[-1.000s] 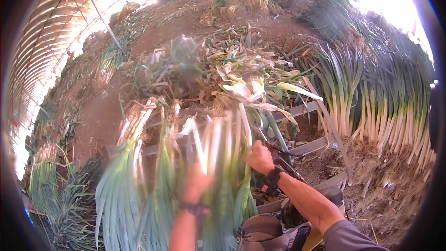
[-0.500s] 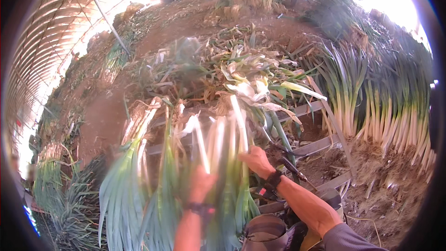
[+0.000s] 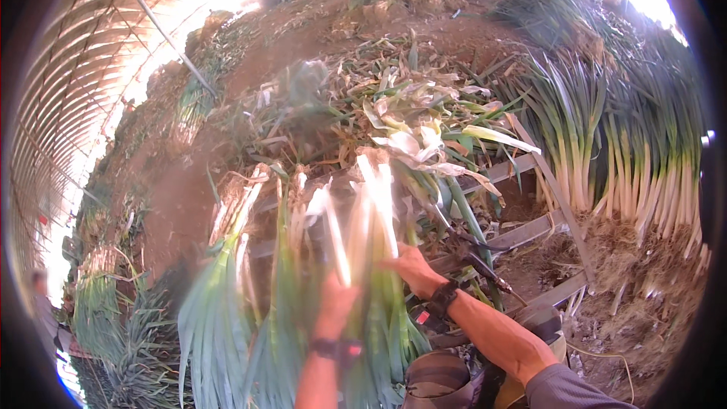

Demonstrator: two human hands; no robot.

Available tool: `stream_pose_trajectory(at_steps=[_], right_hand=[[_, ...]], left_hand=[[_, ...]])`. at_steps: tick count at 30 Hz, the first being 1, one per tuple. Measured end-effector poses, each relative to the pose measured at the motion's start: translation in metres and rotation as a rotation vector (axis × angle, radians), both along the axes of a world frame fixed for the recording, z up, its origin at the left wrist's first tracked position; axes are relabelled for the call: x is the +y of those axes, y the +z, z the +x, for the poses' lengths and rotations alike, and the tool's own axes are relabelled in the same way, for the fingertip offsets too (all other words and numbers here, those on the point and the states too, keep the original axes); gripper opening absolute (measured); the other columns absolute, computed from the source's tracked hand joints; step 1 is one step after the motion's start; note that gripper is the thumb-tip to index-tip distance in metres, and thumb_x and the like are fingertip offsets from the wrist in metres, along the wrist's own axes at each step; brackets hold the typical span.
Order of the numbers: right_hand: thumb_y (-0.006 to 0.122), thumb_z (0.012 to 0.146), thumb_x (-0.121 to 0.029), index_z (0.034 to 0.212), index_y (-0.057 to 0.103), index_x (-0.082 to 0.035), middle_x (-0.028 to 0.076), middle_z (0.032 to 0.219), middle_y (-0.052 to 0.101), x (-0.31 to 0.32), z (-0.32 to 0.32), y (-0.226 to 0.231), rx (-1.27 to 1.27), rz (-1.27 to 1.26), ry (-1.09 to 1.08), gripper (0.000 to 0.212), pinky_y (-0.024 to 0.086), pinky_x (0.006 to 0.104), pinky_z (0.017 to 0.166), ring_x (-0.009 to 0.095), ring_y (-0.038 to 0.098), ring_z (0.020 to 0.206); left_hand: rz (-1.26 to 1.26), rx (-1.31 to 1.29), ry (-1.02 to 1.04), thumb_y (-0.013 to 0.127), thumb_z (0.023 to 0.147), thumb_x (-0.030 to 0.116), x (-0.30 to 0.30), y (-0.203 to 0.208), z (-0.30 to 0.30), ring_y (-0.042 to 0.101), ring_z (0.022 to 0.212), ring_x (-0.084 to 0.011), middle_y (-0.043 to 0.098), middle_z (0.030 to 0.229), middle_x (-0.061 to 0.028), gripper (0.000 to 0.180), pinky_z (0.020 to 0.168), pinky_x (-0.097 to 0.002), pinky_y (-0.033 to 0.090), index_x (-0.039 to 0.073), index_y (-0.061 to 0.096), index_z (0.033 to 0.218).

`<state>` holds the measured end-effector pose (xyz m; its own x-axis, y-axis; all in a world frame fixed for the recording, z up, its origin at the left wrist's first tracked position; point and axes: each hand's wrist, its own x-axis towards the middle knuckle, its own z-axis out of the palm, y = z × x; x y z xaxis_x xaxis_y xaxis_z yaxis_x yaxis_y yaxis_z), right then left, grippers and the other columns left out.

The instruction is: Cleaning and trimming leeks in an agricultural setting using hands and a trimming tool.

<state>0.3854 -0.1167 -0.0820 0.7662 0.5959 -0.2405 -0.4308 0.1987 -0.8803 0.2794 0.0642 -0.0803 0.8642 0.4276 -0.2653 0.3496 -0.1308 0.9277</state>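
Large green onions (image 3: 216, 280) with white stems and long blue-green leaves lie in a row before me, roots pointing away. My left hand (image 3: 338, 304), somewhat blurred, is closed around the stem of one green onion (image 3: 337, 238), whose white end sticks up past the fist. Beside it, my right hand (image 3: 413, 269) has its fingers closed on another green onion (image 3: 384, 208), just below the bright white part of the stem. Loose pale skin hangs at the tip of the left one. A dark band is on each wrist.
Peeled leaves and skins (image 3: 413, 125) are heaped beyond the row. A metal frame (image 3: 522, 233) and a black tool with a thin nozzle (image 3: 485, 269) are right of my hands. Bundled green onions (image 3: 579, 174) lean at the right. Another person (image 3: 45, 310) is at the far left.
The view has shifted slightly. White stems near my right hand now lean together beside the one it holds. Both hands stay on the stems, with little movement.
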Motion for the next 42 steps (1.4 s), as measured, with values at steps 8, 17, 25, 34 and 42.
stream_pose_trajectory(at_steps=[8,17,25,34,42], right_hand=[[0.072,0.088,-0.018,0.115,0.067,0.0,0.009,0.1,0.07,0.006,-0.008,-0.013,-0.466,-0.008,0.14,0.033,0.054,0.0325,0.08,0.014,0.066,0.088],[0.071,0.09,-0.026,0.113,0.067,0.001,0.006,0.087,0.063,-0.003,-0.017,0.033,0.058,0.125,0.169,0.035,0.052,0.0326,0.071,0.013,0.061,0.079],[0.072,0.091,-0.039,0.124,0.059,0.007,0.014,0.096,0.067,0.03,-0.042,0.034,-0.362,-0.066,0.175,0.058,0.053,0.034,0.077,0.018,0.063,0.086],[0.072,0.087,-0.051,0.134,0.043,0.006,0.025,0.104,0.066,0.019,-0.072,0.064,-0.706,-0.047,0.359,0.079,0.054,0.0417,0.082,0.037,0.067,0.092],[0.076,0.086,-0.043,0.141,0.043,-0.004,0.027,0.115,0.065,-0.044,-0.083,0.155,-0.916,-0.357,0.677,0.075,0.052,0.0454,0.09,0.038,0.065,0.106]], left_hand=[[-0.003,0.048,-0.02,0.077,0.08,0.009,0.01,0.013,-0.016,0.065,0.091,-0.0152,0.069,0.106,-0.0067,0.045,0.08,-0.0291,0.052,-0.002,0.062,0.122],[0.221,0.014,-0.226,0.082,0.079,0.007,-0.076,0.114,-0.008,0.064,0.103,-0.0172,0.069,0.112,-0.0056,0.049,0.088,-0.0327,0.053,0.003,0.063,0.124],[-0.263,-0.222,-0.163,0.07,0.093,0.02,0.021,-0.036,-0.036,0.064,0.1,-0.0145,0.068,0.115,-0.0081,0.043,0.079,-0.0303,0.053,0.004,0.058,0.131],[0.493,-0.206,-0.186,0.068,0.094,0.025,-0.013,0.059,-0.068,0.063,0.096,-0.0125,0.067,0.11,-0.004,0.04,0.079,-0.0299,0.053,0.002,0.06,0.125],[0.987,-0.348,-0.105,0.073,0.084,0.01,-0.064,0.125,-0.09,0.067,0.09,-0.0157,0.07,0.1,-0.0082,0.039,0.076,-0.0313,0.055,0.0,0.061,0.12]])
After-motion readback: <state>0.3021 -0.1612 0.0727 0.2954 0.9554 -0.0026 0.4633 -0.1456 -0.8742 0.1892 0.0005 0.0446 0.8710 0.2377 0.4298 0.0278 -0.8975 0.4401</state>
